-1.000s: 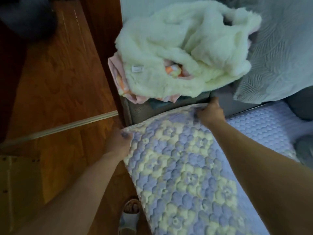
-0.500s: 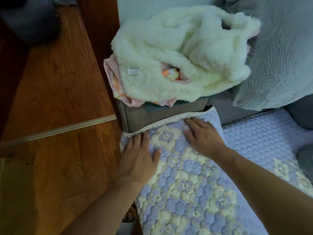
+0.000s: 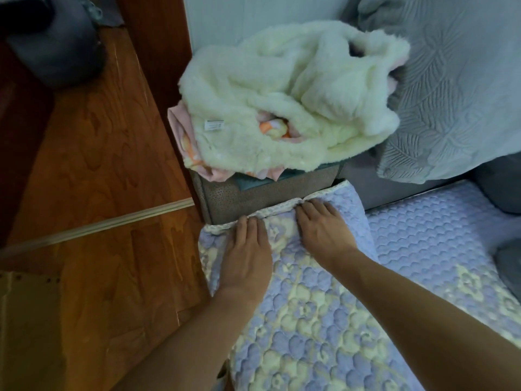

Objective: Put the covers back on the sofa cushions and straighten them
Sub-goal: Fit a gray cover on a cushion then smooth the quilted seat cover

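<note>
We're pressing both flat, spread hands, left hand [image 3: 247,251] and right hand [image 3: 324,230], on the quilted cover [image 3: 310,320]; its trimmed edge [image 3: 282,210] is lying just beyond our fingertips, running left to right.

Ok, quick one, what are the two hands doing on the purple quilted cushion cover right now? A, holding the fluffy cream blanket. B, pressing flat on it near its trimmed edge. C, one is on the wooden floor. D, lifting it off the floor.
B: the left hand and right hand both lie flat, fingers straight, on the quilted cover beside its trimmed edge.
</note>
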A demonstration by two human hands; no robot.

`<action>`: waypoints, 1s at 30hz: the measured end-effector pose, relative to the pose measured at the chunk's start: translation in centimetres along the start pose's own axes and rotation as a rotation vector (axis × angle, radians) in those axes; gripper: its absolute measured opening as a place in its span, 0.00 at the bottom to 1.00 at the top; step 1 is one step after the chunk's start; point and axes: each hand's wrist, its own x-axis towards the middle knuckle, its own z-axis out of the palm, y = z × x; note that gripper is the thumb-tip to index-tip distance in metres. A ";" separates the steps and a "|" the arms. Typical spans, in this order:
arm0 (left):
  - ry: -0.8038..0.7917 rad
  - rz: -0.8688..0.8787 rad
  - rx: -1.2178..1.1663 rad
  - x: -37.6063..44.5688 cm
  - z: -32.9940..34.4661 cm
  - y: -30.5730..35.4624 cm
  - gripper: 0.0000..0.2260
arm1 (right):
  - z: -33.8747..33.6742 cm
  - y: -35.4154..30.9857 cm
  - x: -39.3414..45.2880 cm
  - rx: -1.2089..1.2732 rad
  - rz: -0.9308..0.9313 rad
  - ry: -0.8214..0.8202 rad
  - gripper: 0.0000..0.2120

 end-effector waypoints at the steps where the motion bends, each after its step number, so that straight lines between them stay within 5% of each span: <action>1: -0.003 -0.002 -0.044 -0.1 0.3 -0.1 0.31 | 0.4 0.3 -0.6 0.031 -0.037 0.029 0.23; 5: 0.016 -0.054 -0.142 1.7 -0.4 0.4 0.30 | 1.7 0.4 -0.9 0.166 -0.085 0.099 0.26; 8: -0.127 -0.109 -0.177 4.2 -1.9 0.8 0.28 | 1.2 0.8 0.8 0.197 -0.105 0.099 0.23; 14: -0.306 -0.077 -0.034 7.0 -4.0 1.6 0.25 | -0.5 -1.5 3.1 0.120 0.011 -0.057 0.19; 17: -0.289 -0.047 -0.043 6.2 -3.1 1.5 0.22 | -1.1 -1.7 3.0 0.084 0.043 -0.175 0.22; 24: -0.008 0.146 -0.087 3.2 1.0 -0.1 0.25 | 0.9 2.7 -0.5 0.125 0.019 0.031 0.27; 30: -0.294 -0.013 -0.387 6.2 -2.1 0.2 0.25 | 1.8 3.2 -0.4 0.196 0.069 0.080 0.26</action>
